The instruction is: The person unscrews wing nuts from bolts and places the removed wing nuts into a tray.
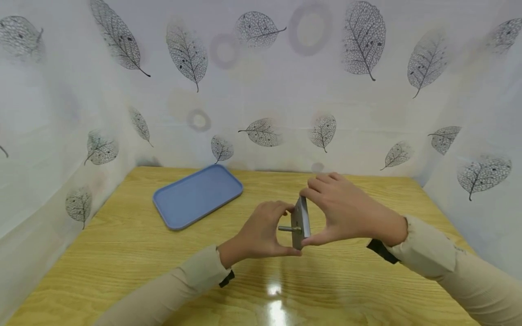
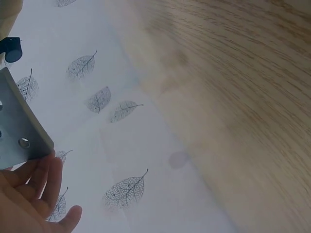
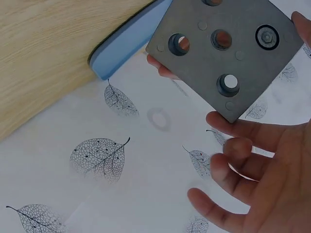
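Observation:
Both hands hold a flat grey metal plate (image 1: 303, 217) on edge above the table. My left hand (image 1: 263, 231) pinches its left side between fingers and thumb. On the opposite side, my right hand (image 1: 346, 210) grips it, index finger at the top edge and thumb at the bottom. A bolt (image 1: 288, 229) goes through the plate, its shaft pointing left. In the right wrist view the plate's broad face (image 3: 248, 58) shows several round holes, and the bolt's round head (image 3: 267, 37) sits in one of them. Left fingertips (image 3: 163, 68) show past the plate's edge there.
A blue rectangular tray (image 1: 197, 197) lies at the back left of the wooden table (image 1: 163, 267). Behind the table and at both sides hangs a pale curtain (image 1: 277, 95) printed with leaves.

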Motion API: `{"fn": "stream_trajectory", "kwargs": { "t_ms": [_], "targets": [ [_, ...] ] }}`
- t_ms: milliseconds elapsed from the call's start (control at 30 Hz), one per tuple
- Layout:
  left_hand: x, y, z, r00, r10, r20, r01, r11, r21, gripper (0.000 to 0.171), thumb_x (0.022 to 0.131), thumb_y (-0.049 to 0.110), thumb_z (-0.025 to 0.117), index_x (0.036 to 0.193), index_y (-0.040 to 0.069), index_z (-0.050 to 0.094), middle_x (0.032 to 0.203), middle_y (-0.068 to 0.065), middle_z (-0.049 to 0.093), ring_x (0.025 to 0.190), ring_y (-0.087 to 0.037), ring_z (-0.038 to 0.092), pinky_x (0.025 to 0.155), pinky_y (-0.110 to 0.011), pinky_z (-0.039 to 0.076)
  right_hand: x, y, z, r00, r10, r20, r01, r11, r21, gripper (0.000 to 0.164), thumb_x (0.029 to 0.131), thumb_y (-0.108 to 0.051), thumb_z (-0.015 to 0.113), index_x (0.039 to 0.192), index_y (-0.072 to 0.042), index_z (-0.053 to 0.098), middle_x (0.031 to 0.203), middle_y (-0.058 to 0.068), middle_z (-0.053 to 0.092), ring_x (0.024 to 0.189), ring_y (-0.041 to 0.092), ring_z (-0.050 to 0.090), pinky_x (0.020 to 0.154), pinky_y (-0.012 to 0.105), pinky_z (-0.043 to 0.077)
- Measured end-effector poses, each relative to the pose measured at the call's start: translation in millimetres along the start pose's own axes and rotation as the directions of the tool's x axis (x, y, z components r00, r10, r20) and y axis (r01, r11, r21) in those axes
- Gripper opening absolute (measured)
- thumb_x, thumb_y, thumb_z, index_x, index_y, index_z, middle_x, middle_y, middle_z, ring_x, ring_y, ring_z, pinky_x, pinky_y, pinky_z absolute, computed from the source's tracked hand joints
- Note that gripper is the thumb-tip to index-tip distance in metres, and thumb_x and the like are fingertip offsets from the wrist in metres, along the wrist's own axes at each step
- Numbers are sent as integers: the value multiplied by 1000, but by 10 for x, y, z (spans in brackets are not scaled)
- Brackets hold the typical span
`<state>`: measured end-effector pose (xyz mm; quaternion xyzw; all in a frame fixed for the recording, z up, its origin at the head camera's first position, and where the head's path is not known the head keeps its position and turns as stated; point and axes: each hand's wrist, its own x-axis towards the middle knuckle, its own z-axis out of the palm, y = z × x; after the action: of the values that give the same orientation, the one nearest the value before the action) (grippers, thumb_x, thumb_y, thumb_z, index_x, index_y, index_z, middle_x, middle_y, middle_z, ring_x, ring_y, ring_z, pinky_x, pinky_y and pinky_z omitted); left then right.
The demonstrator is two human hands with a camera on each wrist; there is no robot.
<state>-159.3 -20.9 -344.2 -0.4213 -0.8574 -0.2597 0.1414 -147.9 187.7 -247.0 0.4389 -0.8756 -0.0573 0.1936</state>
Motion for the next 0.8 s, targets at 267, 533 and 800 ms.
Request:
{"fn": "stream_trajectory", "kwargs": {
  "t_ms": [267, 533, 800],
  "targets": [
    [-17, 12, 11, 1000, 10, 10, -10, 1000, 12, 81, 65, 56, 78, 126, 13, 47, 113, 3, 58, 96, -12, 55, 95, -38, 42, -1, -18, 50, 996, 2, -92, 1, 1000, 28, 83, 53, -80, 66, 100, -11, 64, 84, 0, 42, 77, 16, 37, 67, 32, 33],
    [-20, -1, -28, 997, -23, 71, 19, 998, 64, 86, 69, 60, 74, 134, 12, 42, 118, 0, 57, 101, -13, 54, 100, -40, 40, 2, 13, 79, 992, -11, -127, 16, 999, 43, 84, 53, -81, 66, 100, -12, 64, 86, 0, 42, 79, 16, 37, 69, 34, 34],
    [-3, -24, -175, 998, -3, 70, -7, 990, 141, 90, 68, 66, 70, 138, 15, 42, 123, 2, 56, 111, -16, 53, 102, -41, 40, -44, 59, 127, 987, -26, -160, 36, 997, 64, 83, 55, -79, 67, 101, -9, 63, 87, 0, 45, 78, 17, 42, 70, 36, 37]
  ]
}}
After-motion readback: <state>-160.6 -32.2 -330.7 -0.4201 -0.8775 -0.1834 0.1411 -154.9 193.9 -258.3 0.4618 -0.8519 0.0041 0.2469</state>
